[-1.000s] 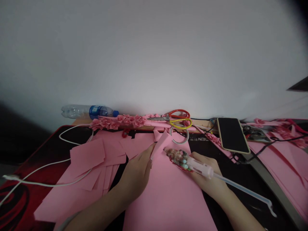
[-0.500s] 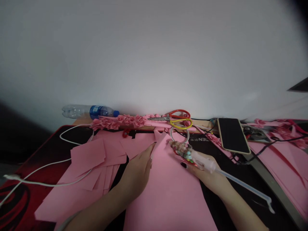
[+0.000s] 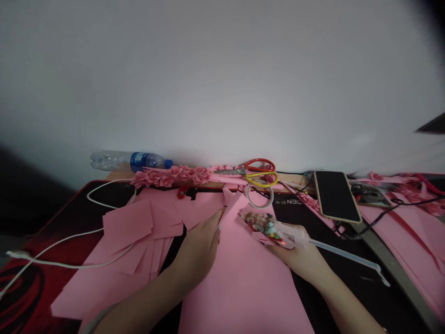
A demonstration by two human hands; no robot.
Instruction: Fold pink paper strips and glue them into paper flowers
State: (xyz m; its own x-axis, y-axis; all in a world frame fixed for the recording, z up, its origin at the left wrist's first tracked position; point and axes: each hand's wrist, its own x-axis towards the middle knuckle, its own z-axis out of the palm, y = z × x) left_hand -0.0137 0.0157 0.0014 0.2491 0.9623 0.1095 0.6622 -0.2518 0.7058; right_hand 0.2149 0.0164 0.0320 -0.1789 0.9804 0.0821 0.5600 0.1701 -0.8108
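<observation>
My right hand (image 3: 302, 257) grips a hot glue gun (image 3: 259, 224) crusted with colourful beads, a small red light glowing on it. A long translucent glue stick (image 3: 347, 254) sticks out of its back end, bent at the tip. The nozzle points left, close above a large pink paper sheet (image 3: 239, 283) lying in front of me. My left hand (image 3: 200, 248) has its fingers together at the sheet's left edge, holding a raised, folded part of the paper near the top. The fingertips are partly hidden.
Cut pink paper squares (image 3: 128, 227) and a white cable (image 3: 69, 266) lie left. Along the wall are a plastic bottle (image 3: 114, 160), paper roses (image 3: 187, 174), scissors (image 3: 261, 178) and a tape roll (image 3: 251, 195). A phone (image 3: 337, 195) and more pink paper (image 3: 406, 241) lie right.
The glue gun has come nearer to me and turned, its nozzle shifting slightly left and down over the sheet. My left hand stays almost where it was on the paper.
</observation>
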